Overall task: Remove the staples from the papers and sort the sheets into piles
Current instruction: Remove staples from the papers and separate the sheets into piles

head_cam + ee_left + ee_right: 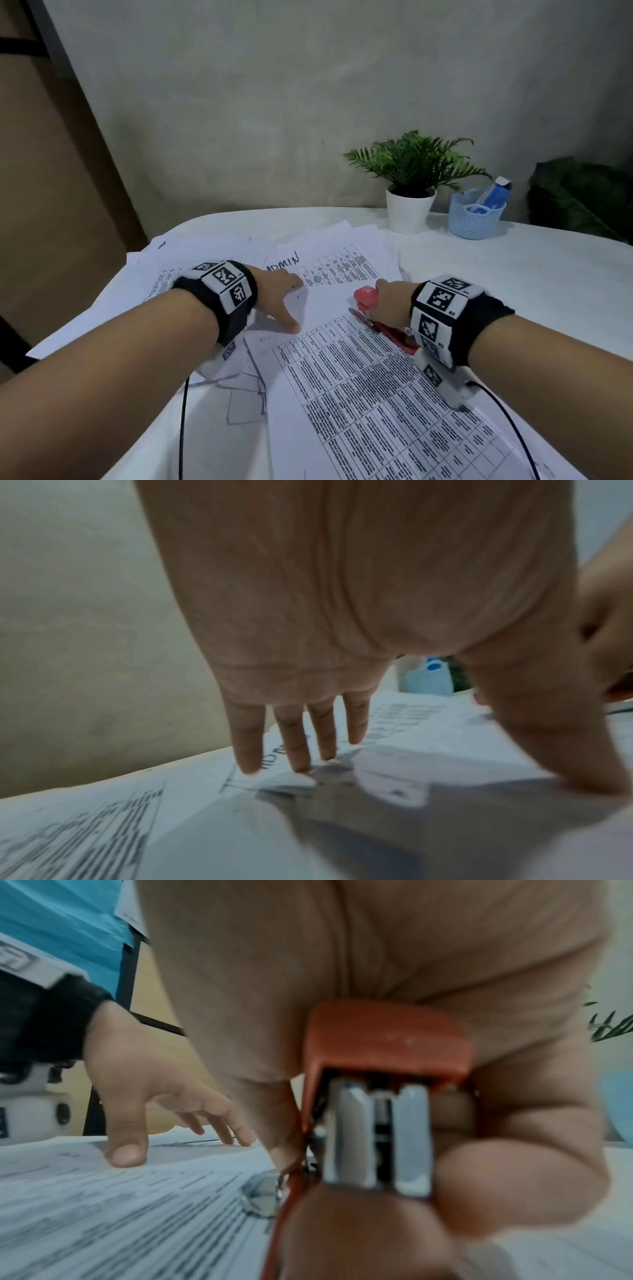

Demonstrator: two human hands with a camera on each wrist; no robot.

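Note:
Printed sheets with tables (376, 383) lie spread over the white table, with more sheets (219, 253) fanned out behind, one marked "ADMIN". My left hand (281, 294) is spread flat, its fingertips (301, 767) and thumb pressing down on the top sheet (205, 818). My right hand (390, 301) grips a red stapler (368, 298) just above the paper's upper right part. In the right wrist view the stapler (383, 1047) points its metal rear end at the camera, with my fingers (514, 1183) curled round it. No staple can be made out.
A potted green plant (411, 192) in a white pot and a pale blue basket (476, 216) holding blue items stand at the table's back right. A black cable (183, 428) hangs at the near edge. A wall rises close behind the table.

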